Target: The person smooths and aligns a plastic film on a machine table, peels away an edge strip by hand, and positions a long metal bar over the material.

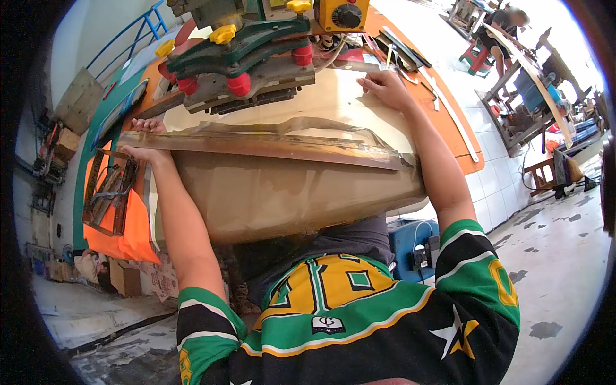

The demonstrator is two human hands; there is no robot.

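My left hand [149, 138] is at the left end of a long brown strip [276, 149], its fingers closed round that end. The strip lies across a wide translucent brown sheet [282, 192] that hangs over the table's near edge. On the far right of the pale work surface [333, 96], my right hand [380, 85] has its fingers bent together at the edge; what they hold, if anything, is too small to make out. A green press with red feet [247, 61] stands above the surface, between my hands.
An orange sheet [119, 224] and a dark metal frame [110, 192] are at the left. Tools and a white strip [452, 122] lie on the orange table [449, 144] at right. A yellow control box [342, 16] is beside the press. Another person [504, 29] sits far off.
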